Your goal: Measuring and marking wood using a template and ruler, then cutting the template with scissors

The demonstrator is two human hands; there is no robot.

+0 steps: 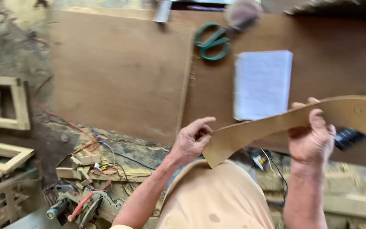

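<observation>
Gripping the curved plywood strip (293, 121) above your knee | right hand (312, 138) clamped mid-span | left hand (191, 140) pinching its blunt end | keep both wrists level, strip clear of notepad (262, 84) and scissors (212, 41).

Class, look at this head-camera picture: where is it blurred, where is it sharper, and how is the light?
Head view: motion blur smears the whole frame, worst along the top edge, where the green scissors look soft; the left hand, right hand and the curved wooden piece they hold read a little sharper; the light is soft and even, without glare, and the white paper is the brightest patch.
</observation>
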